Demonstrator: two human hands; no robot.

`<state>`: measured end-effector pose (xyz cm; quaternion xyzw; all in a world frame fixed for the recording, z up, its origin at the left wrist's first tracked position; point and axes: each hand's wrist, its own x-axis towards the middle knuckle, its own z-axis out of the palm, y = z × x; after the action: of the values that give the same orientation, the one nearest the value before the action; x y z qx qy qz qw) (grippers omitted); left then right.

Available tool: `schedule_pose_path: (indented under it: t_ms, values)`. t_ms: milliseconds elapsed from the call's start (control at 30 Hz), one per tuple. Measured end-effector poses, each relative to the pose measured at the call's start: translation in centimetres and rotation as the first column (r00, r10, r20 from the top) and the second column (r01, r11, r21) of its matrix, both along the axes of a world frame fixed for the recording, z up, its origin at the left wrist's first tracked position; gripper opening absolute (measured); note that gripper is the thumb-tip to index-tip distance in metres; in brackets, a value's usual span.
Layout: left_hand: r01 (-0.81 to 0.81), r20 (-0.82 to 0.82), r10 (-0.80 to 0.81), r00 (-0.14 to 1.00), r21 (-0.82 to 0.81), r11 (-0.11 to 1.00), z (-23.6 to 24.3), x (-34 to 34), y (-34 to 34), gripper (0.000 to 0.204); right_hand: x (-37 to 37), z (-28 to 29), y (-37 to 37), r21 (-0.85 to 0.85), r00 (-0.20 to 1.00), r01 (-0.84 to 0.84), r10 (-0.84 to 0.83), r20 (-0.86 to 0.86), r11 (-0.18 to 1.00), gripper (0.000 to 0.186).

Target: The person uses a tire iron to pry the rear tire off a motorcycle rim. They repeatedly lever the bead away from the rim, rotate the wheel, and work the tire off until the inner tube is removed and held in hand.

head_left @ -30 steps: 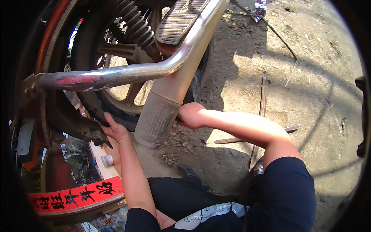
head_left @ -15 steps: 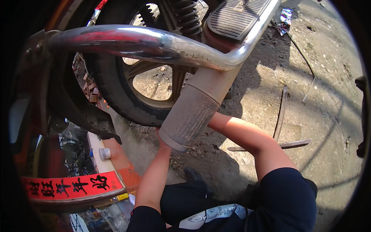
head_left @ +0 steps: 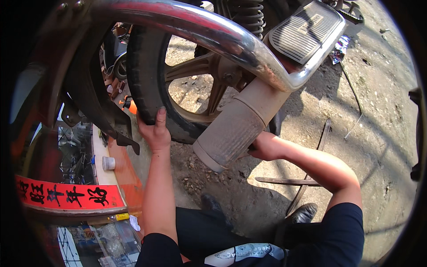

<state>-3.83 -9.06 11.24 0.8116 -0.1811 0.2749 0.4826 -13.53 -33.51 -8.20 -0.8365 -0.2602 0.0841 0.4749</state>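
Note:
My left hand (head_left: 155, 130) grips the black tyre (head_left: 142, 80) of a motorbike wheel at its lower left, thumb up along the tread. My right hand (head_left: 266, 147), fingers curled, reaches behind the dusty cylindrical muffler (head_left: 227, 131) at the lower right of the wheel; what it holds is hidden. Bronze spokes (head_left: 211, 78) show inside the tyre. A bent chrome bar (head_left: 187, 22) crosses above, beside a ridged footboard (head_left: 307, 31) and a coil spring (head_left: 251, 18). A dark bracket (head_left: 98, 102) hangs left of the tyre.
A red banner (head_left: 71, 194), a white cup (head_left: 108, 163) and clutter stand at lower left. Two crossed metal strips (head_left: 280, 180) lie on dirt ground (head_left: 378, 142) beside my black shoe (head_left: 304, 212). An orange bottle (head_left: 131, 106) is behind the bracket.
My left hand was hidden low near the muffler half a second ago; now it has come up and left onto the tyre. The wheel and muffler appear further right in view.

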Motion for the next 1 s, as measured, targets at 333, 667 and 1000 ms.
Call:
schedule_pose_path:
  t_ms: [333,667,1000]
  values:
    - [-0.144,0.047,0.151,0.987,-0.138,0.98,-10.0,0.2,1.5,0.084,5.8,-4.3,1.2,0.22,0.798,0.422,-0.476,0.369,0.879,0.047]
    - [-0.119,-0.27,0.083,0.959,-0.121,0.985,-13.9,-1.5,3.0,0.074,9.7,-10.9,4.2,0.462,0.831,0.492,-0.557,0.004,0.738,0.049]
    - [0.028,0.029,-0.037,0.999,0.261,0.965,5.3,3.2,-1.0,0.056,-0.1,0.6,1.9,-0.071,0.984,0.122,-0.13,-0.119,0.99,0.034]
